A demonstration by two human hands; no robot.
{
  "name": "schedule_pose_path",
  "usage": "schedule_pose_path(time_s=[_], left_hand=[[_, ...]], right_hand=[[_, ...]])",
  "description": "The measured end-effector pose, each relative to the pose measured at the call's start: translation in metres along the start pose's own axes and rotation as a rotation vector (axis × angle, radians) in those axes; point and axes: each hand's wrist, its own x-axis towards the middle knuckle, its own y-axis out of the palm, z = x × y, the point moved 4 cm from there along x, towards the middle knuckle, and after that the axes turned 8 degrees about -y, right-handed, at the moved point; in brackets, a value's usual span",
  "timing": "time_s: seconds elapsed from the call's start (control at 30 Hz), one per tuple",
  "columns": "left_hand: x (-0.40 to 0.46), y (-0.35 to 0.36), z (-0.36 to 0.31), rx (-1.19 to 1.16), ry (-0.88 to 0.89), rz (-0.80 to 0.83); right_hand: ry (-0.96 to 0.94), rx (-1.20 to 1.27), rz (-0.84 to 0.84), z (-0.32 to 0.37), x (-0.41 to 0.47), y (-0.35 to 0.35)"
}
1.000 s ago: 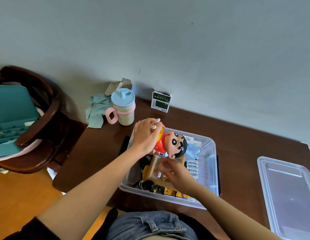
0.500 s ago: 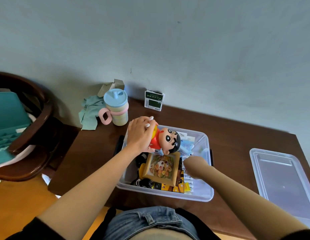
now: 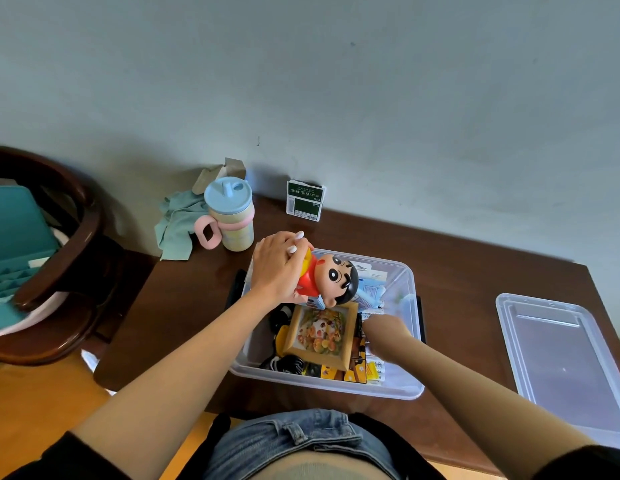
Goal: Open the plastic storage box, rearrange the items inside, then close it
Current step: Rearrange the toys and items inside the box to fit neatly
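The clear plastic storage box (image 3: 413, 296) stands open on the brown table, in front of me. Its lid (image 3: 561, 358) lies flat on the table to the right. My left hand (image 3: 279, 268) grips a cartoon boy doll (image 3: 336, 280) in a red shirt by its body, holding it tilted over the box's far left corner. A wooden picture frame (image 3: 319, 332) lies face up inside the box. My right hand (image 3: 384, 332) reaches down into the box just right of the frame, its fingers hidden. Black cables, yellow packets and paper packets fill the box around it.
A pastel mug with a blue lid and pink handle (image 3: 230, 216) stands left of the box, with a green cloth (image 3: 178, 223) behind it. A green-and-white small carton (image 3: 305, 200) leans on the wall. A dark wooden chair (image 3: 59, 258) holding a teal case stands at left.
My right hand has let go of the picture frame, which now lies flat in the box, and has moved to its right. My left hand still holds the doll in the same place.
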Motion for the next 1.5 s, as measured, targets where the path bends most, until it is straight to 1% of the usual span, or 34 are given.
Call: schedule_pose_path(time_s=[0.13,0.3,0.47,0.67,0.87,0.93,1.03,1.1,1.2,1.27,1.3,1.33,1.4,1.47,1.5], left_hand=[[-0.001,-0.002,-0.001,0.01,-0.002,0.007],[-0.002,-0.004,-0.002,-0.004,-0.001,0.01],[-0.003,-0.004,-0.003,-0.011,0.005,0.015],[-0.003,-0.004,-0.002,-0.032,0.003,0.013],[-0.004,-0.004,-0.002,-0.024,0.003,0.022],[-0.004,-0.005,-0.003,-0.045,0.009,0.017],[-0.004,-0.005,0.0,-0.138,-0.022,0.004],[-0.005,-0.007,0.002,-0.286,-0.056,0.029],[-0.011,-0.008,0.0,-0.523,-0.075,0.116],[-0.016,-0.011,-0.003,-0.565,-0.026,0.122],[-0.019,-0.014,-0.006,-0.555,0.014,0.11],[-0.022,-0.017,-0.008,-0.535,0.052,0.093],[-0.027,-0.023,-0.009,-0.516,0.102,0.065],[-0.032,-0.029,-0.005,-0.561,0.097,0.075],[-0.034,-0.032,-0.002,-0.591,0.087,0.088]], right_hand=[[-0.016,0.01,-0.014,0.003,0.0,-0.002],[0.066,-0.031,-0.009,-0.004,-0.002,-0.008],[0.032,-0.061,0.044,0.001,0.0,-0.008],[0.044,-0.005,0.135,0.004,0.001,0.002],[0.032,0.052,0.092,0.003,-0.005,-0.005],[0.079,0.163,0.045,0.003,-0.006,-0.01],[0.166,0.481,-0.097,0.0,-0.006,-0.016],[0.192,0.752,-0.124,0.001,-0.008,-0.014],[0.263,1.214,-0.132,0.007,-0.011,-0.008],[0.344,1.497,-0.161,0.012,-0.013,-0.005],[0.354,1.578,-0.168,0.017,-0.014,-0.004],[0.327,1.588,-0.168,0.021,-0.013,-0.003],[0.255,1.465,-0.193,0.025,-0.013,-0.004],[0.245,1.443,-0.233,0.024,-0.014,-0.008],[0.269,1.456,-0.247,0.021,-0.015,-0.009]])
